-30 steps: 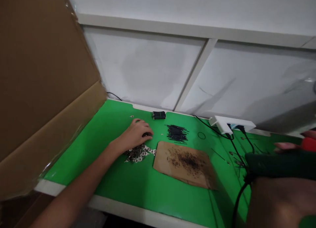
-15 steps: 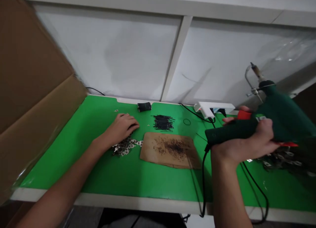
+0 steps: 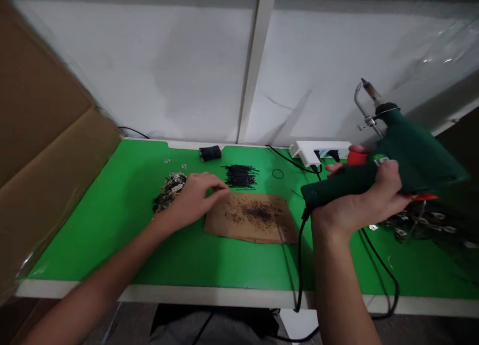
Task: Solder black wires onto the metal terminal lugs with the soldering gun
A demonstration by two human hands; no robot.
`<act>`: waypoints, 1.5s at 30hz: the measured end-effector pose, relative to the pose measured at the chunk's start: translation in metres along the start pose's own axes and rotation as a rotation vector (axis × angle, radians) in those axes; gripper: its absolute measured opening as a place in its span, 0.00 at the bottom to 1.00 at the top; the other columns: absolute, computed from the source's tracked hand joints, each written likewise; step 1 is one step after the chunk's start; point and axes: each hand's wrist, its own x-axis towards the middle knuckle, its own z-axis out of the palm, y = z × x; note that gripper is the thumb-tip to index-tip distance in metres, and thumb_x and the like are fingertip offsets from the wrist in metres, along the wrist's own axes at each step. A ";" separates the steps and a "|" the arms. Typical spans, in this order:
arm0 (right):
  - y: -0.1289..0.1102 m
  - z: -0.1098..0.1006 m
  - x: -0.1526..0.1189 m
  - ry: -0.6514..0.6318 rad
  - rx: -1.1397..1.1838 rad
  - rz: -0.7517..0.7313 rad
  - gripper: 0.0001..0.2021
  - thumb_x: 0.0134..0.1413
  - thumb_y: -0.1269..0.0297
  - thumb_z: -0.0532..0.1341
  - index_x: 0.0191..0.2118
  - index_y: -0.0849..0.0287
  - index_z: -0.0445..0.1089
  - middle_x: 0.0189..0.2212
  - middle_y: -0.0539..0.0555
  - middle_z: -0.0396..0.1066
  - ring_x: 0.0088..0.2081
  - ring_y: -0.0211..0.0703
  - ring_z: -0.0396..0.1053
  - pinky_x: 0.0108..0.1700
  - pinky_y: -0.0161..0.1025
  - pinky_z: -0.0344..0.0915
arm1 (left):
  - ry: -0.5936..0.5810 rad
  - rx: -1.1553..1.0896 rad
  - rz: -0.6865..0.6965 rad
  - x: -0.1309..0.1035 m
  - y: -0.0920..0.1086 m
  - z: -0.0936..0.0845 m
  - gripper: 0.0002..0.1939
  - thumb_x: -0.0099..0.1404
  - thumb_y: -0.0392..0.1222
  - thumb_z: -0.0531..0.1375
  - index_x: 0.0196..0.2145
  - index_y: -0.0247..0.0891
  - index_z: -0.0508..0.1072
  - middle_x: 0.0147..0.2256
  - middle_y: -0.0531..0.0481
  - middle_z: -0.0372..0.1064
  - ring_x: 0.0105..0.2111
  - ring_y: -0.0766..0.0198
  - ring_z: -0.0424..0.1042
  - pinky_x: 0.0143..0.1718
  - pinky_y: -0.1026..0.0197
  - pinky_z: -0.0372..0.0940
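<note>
Your right grip [image 3: 368, 205] is closed around the handle of the green soldering gun [image 3: 411, 148], whose metal tip [image 3: 371, 91] points up and leftward, above that grip. From the handle's end, just left of the grip, a black cable [image 3: 301, 255] hangs down toward the front edge of the bench [image 3: 93, 230]. Your left grip [image 3: 198, 195] is bent, thumb and fingertips near each other by the far left corner of the brown cardboard piece [image 3: 220, 225]; I cannot tell whether something small is pinched there. Just left of that grip lies a pile of small metal pieces [image 3: 168, 190], partly hidden by it. Beyond and right of its fingertips is a loose heap of short black wires [image 3: 240, 177], and straight beyond it a compact black bundle [image 3: 210, 153]. The cardboard, specked dark, lies between your two grips. Beyond and left of the right grip sits a white power strip [image 3: 329, 146].
</note>
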 end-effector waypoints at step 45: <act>-0.005 -0.003 0.002 -0.001 -0.073 0.114 0.19 0.46 0.59 0.64 0.44 0.53 0.60 0.34 0.50 0.71 0.29 0.41 0.70 0.23 0.36 0.63 | -0.096 0.633 0.298 0.074 -0.004 0.028 0.09 0.72 0.40 0.57 0.37 0.36 0.76 0.39 0.45 0.76 0.40 0.56 0.71 0.47 0.50 0.53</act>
